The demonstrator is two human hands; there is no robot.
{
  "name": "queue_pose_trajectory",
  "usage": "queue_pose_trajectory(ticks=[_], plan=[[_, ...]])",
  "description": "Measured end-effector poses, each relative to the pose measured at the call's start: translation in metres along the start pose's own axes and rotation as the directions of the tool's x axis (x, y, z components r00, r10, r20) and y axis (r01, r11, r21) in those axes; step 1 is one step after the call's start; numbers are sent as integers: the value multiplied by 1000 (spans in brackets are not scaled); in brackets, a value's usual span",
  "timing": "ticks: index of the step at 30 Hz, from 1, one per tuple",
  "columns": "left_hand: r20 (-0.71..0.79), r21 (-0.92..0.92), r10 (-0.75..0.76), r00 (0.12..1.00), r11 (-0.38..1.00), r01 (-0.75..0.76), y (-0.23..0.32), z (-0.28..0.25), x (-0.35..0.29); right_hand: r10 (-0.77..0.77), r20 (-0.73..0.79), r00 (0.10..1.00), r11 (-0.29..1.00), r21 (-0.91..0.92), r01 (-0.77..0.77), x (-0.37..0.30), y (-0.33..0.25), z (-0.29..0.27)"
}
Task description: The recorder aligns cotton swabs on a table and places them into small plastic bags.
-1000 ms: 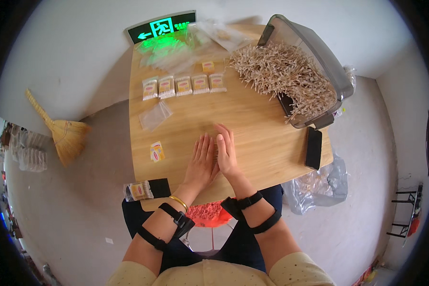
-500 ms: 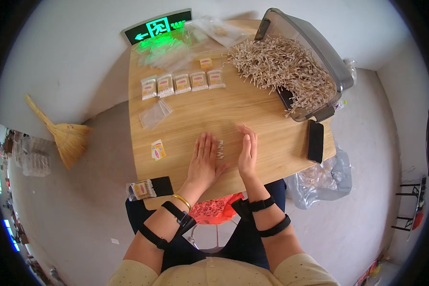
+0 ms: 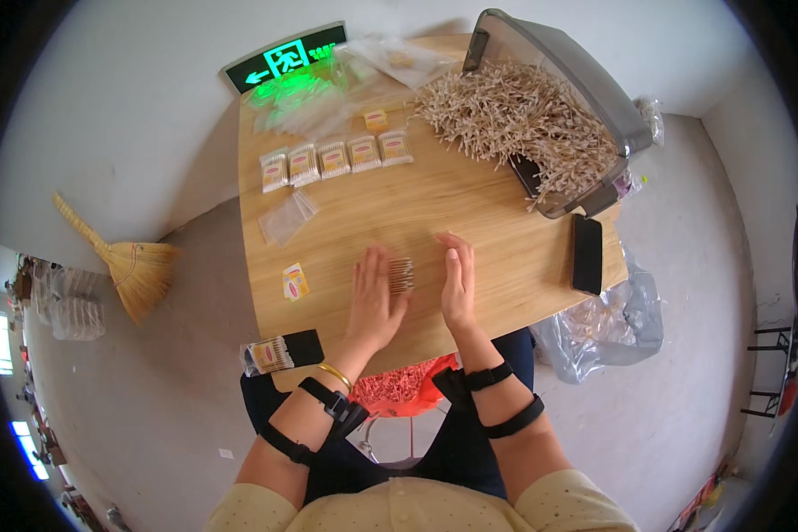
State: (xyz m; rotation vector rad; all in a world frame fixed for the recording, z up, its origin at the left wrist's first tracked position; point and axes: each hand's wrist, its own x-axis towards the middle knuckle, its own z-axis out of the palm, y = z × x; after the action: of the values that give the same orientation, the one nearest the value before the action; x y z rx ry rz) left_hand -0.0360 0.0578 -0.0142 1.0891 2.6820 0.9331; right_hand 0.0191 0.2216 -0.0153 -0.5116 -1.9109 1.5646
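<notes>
A small row of cotton swabs [image 3: 403, 276] lies on the wooden table [image 3: 346, 226] in front of me. Against its left side rests my left hand [image 3: 372, 301], palm down with the fingers stretched out and the thumb just below the swabs. My right hand [image 3: 458, 288] stands on its edge a short way to the right, apart from the swabs, its fingers extended and slightly curved with nothing in them. To the left of my left hand lie yellow-and-white printed cards [image 3: 295, 281].
A tilted grey bin [image 3: 585, 89] spills a heap of cotton swabs [image 3: 523, 124] at the far right. Filled swab packs [image 3: 334, 160] form a row, with clear bags [image 3: 288, 218] nearer. Black blocks [image 3: 586, 254] sit at the right edge and, under a swab pack [image 3: 270, 355], at the front left.
My left hand has shifted slightly left, uncovering more of the swabs. The right hand keeps nearly the same pose. The whole view has shifted a little.
</notes>
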Motion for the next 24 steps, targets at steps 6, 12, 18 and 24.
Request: queue_pose_trajectory(ticks=[6, 12, 18, 24], plan=[[-91, -554, -162, 983, 828, 85, -11, 2, 13, -65, 247, 967, 998, 4, 66, 1, -1, 27], [-86, -713, -102, 991, 701, 11, 1, 1, 18, -80, 332, 940, 997, 10, 81, -2, -6, 48], [-73, -446, 28, 997, 893, -58, -15, -18, 3, 14, 103, 995, 992, 125, -27, 6, 2, 19], [57, -9, 152, 987, 988, -152, -6, -30, -7, -6, 114, 994, 997, -79, 16, 4, 0, -24]])
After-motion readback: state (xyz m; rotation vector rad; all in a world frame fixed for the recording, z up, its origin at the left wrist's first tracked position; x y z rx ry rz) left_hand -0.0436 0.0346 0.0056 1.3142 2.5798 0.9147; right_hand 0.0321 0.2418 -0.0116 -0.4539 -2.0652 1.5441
